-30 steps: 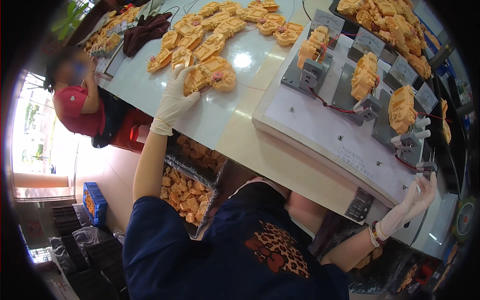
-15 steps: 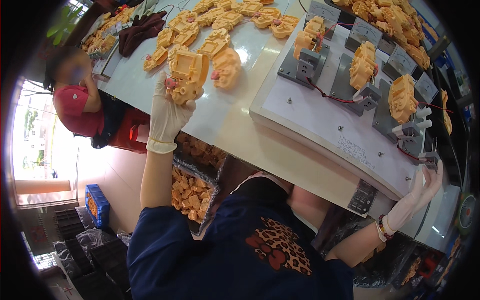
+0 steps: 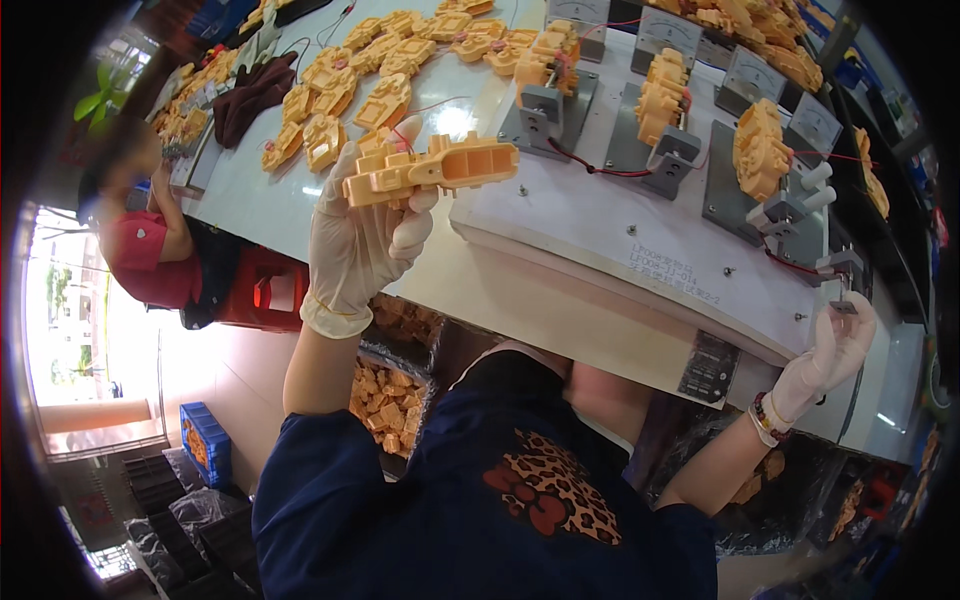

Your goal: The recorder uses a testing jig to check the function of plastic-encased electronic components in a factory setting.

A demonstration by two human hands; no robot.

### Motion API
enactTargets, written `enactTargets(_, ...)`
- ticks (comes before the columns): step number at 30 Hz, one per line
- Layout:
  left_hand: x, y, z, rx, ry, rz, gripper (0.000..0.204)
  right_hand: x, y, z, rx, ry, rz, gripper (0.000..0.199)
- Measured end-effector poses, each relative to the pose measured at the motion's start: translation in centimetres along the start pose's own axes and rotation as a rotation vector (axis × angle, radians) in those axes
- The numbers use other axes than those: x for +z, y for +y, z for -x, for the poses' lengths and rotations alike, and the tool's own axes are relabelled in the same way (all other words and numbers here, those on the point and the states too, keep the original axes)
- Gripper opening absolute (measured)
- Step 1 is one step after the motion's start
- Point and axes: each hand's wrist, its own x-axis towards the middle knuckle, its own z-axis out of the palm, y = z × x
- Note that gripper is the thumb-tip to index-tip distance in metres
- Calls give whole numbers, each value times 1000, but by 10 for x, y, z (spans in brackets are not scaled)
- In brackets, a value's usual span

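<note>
My gloved left hand point(image 3: 362, 245) grips a yellow plastic housing point(image 3: 465, 165), held on its side above the table, with a bit of pink showing at its back. My gloved right hand point(image 3: 838, 345) is at the right end of a white test board point(image 3: 590, 225), its fingers closed at a small grey block point(image 3: 846, 307) with thin upright pins. How firmly they grip it is hard to see. Three similar housings stand on grey mounts along the board: one on the left point(image 3: 545, 65), one in the middle point(image 3: 662, 98) and one on the right point(image 3: 762, 150).
Several yellow housings point(image 3: 335, 85) lie across the table's far left, beside a dark cloth point(image 3: 252, 98). Dial meters point(image 3: 668, 40) line the board's back, with a heap of housings point(image 3: 755, 35) behind. Bins of yellow parts point(image 3: 385, 400) sit below. A person in red point(image 3: 150, 250) sits at left.
My left hand has turned the housing from upright onto its side and moved it slightly right. My right hand's fingers have folded in at the grey block. The whole view has shifted a little.
</note>
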Motion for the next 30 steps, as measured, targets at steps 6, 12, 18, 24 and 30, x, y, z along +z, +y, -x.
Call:
enactTargets(6,47,-21,-40,-78,-225,-47,61,11,-16,3,13,-38,-26,40)
enactTargets(12,153,-94,-139,-1,-218,-699,54,17,-18,7,69,-42,-22,41)
enactTargets(18,181,-174,-262,301,-634,-1949,38,17,-31,3,53,-62,43,42)
enactTargets(24,184,-202,-285,-157,-682,-2105,42,13,-30,2,-30,-86,100,43)
enactTargets(30,183,-198,-291,-268,-615,-1947,41,13,-27,3,-39,-71,92,44)
